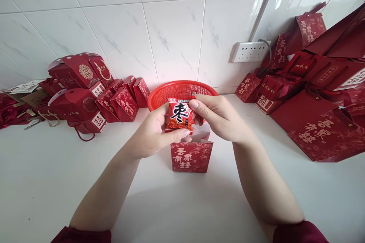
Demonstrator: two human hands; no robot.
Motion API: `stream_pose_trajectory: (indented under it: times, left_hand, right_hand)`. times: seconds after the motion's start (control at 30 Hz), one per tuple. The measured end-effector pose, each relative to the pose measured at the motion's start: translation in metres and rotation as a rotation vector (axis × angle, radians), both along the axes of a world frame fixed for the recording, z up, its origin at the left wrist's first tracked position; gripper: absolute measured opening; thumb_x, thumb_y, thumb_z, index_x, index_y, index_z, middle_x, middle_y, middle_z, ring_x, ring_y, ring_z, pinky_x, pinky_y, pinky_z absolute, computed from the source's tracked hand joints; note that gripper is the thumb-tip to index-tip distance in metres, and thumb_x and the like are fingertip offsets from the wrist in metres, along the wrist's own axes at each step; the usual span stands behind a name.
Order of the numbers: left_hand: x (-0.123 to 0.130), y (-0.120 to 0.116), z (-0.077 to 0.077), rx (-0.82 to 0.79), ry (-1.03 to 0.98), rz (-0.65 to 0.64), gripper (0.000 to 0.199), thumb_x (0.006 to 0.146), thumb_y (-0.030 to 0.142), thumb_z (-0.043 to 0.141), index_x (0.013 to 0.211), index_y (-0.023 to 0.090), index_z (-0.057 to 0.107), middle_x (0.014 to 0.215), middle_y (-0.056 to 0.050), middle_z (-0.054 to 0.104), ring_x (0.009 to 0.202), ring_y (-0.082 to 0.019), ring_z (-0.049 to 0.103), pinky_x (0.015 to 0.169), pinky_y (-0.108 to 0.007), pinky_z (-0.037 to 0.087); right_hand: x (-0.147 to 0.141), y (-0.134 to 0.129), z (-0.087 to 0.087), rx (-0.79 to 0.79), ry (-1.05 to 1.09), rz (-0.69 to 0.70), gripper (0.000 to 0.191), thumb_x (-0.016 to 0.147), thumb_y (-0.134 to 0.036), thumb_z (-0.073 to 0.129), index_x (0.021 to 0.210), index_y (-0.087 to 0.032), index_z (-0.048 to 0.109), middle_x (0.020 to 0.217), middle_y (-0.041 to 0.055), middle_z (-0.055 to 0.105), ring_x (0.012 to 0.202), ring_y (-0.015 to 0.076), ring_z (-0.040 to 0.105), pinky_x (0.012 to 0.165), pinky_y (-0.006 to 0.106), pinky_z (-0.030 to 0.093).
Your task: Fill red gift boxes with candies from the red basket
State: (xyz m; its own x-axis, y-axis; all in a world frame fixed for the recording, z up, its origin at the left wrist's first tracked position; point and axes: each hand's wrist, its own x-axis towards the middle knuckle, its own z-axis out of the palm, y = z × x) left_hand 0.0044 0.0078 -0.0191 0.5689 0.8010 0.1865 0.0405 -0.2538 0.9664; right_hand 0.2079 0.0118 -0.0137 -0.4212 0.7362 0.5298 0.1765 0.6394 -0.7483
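Observation:
A small red candy packet (pixel 178 115) with a large black character faces me, held up above an open box. My left hand (pixel 155 131) grips its lower left side, thumb across the bottom edge. My right hand (pixel 218 115) pinches its upper right corner between thumb and fingers. Just below, the dark red box (pixel 191 157) with white characters stands upright on the white table, its top open; what is inside is hidden. Behind the hands sits a red plastic basket (pixel 159 90), partly covered by them, with a packet showing near its far side.
At the left stand red gift boxes (pixel 82 72) with rope handles and several small red boxes (pixel 125 104). Stacked red bags and boxes (pixel 316 133) fill the right side. A white power strip (pixel 251 52) is on the tiled wall, with a dark cable.

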Motion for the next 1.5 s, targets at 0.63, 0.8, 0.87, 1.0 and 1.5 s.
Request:
stream_pose_trajectory:
  times: [0.63,0.8,0.87,1.0,1.5]
  left_hand:
    - [0.004,-0.004,0.005,0.112,0.07,0.011,0.036,0.086,0.02,0.07,0.121,0.02,0.058,0.113,-0.007,0.071,0.076,-0.014,0.073,0.069,-0.024,0.064]
    - [0.005,-0.004,0.001,0.106,0.058,0.001,0.034,0.087,0.023,0.07,0.119,0.022,0.057,0.106,-0.006,0.072,0.074,-0.016,0.073,0.063,-0.022,0.063]
    - [0.004,-0.004,0.001,0.104,0.068,0.01,0.037,0.087,0.025,0.069,0.122,0.023,0.056,0.111,-0.008,0.071,0.076,-0.017,0.074,0.063,-0.022,0.062]
    - [0.001,-0.001,0.0,0.056,0.078,0.023,0.04,0.092,0.036,0.062,0.13,0.025,0.055,0.124,-0.011,0.066,0.076,-0.019,0.075,0.06,-0.023,0.061]
    - [0.005,0.009,-0.006,0.027,0.064,0.19,0.042,0.094,0.051,0.054,0.122,0.022,0.064,0.098,-0.007,0.074,0.071,-0.02,0.074,0.058,-0.028,0.061]
  right_hand:
    - [0.002,0.007,-0.005,-0.086,0.075,0.113,0.039,0.101,-0.044,0.047,0.071,-0.018,0.052,0.067,-0.0009,0.053,0.062,0.0108,0.05,0.058,0.024,0.042]
    - [0.003,0.007,-0.003,-0.088,0.053,0.087,0.041,0.102,-0.045,0.044,0.072,-0.018,0.052,0.067,-0.0007,0.052,0.062,0.0111,0.049,0.057,0.025,0.041]
    - [0.003,0.007,-0.003,-0.09,0.052,0.082,0.041,0.102,-0.045,0.044,0.073,-0.018,0.053,0.068,-0.0006,0.052,0.062,0.0113,0.049,0.058,0.025,0.041]
    - [0.003,0.007,-0.003,-0.079,0.04,0.046,0.042,0.102,-0.046,0.043,0.073,-0.018,0.052,0.068,-0.0004,0.052,0.063,0.0116,0.049,0.057,0.026,0.04]
    - [-0.001,0.009,-0.005,-0.028,-0.042,-0.167,0.043,0.1,-0.048,0.045,0.068,-0.019,0.045,0.064,-0.0014,0.048,0.059,0.0111,0.043,0.053,0.028,0.031]
